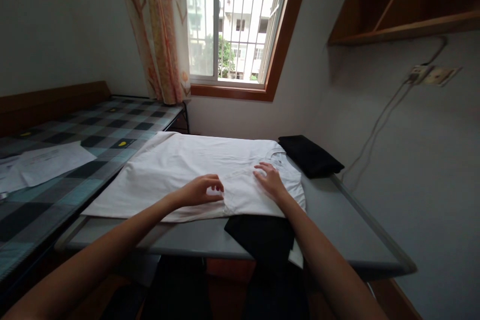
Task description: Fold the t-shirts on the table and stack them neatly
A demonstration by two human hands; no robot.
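A white T-shirt (180, 170) lies spread flat on a grey table (337, 220), collar toward the right. My left hand (200, 190) rests on the shirt near its front edge, fingers curled and pinching the cloth. My right hand (270, 179) lies flat on the shirt just below the collar, fingers spread. A black garment (262, 237) hangs over the table's front edge, partly under the shirt.
A folded black cloth (310, 155) sits at the table's back right corner. To the left stands a bed with a checked cover (97, 132) and white papers (45, 162). A window (232, 20), curtain (157, 30), wall shelf (405, 5) and socket with cable (423, 76) surround the table.
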